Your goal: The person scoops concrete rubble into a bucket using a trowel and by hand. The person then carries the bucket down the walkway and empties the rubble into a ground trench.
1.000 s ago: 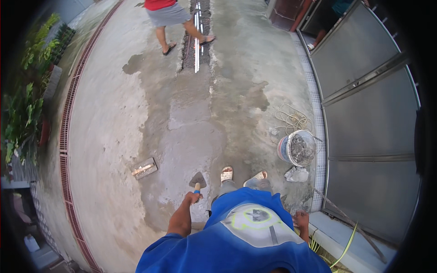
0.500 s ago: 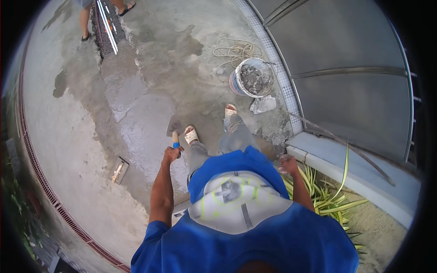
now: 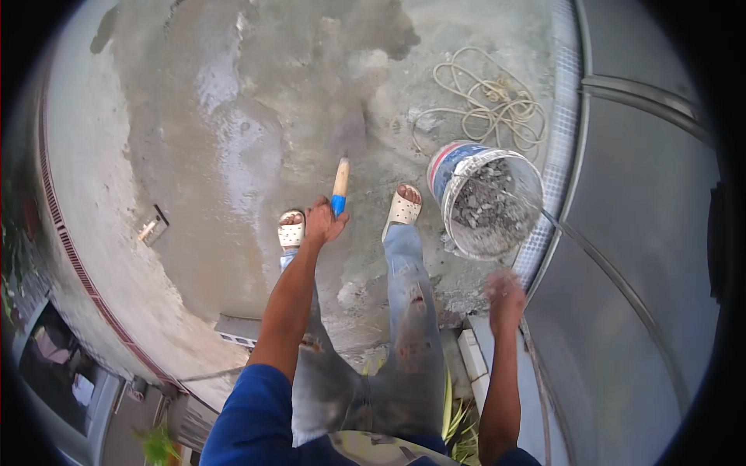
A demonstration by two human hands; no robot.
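A trowel (image 3: 340, 180) with a wooden handle and a blue end is gripped by my left hand (image 3: 324, 223), its fingers closed round the blue part. The greyish blade points away from me over the damp concrete and looks smeared. Whether it touches the floor I cannot tell. My right hand (image 3: 505, 293) is blurred by motion just on the near side of a white, blue and red bucket (image 3: 444, 172); its fingers are not clear. Grey rubble (image 3: 491, 196) lies in the bucket, which has a wire handle.
Beyond the bucket lies a coiled rope (image 3: 501, 116). A plastering float (image 3: 154, 225) rests on the floor at left. Wet cement (image 3: 247, 147) covers the middle ground. Grey panels (image 3: 622, 210) stand at right, and a hollow block (image 3: 237, 328) sits beside my left leg.
I have turned and stepped toward the bucket, which now appears larger. The trowel has come along in my left hand. My right hand has moved forward to near the bucket.
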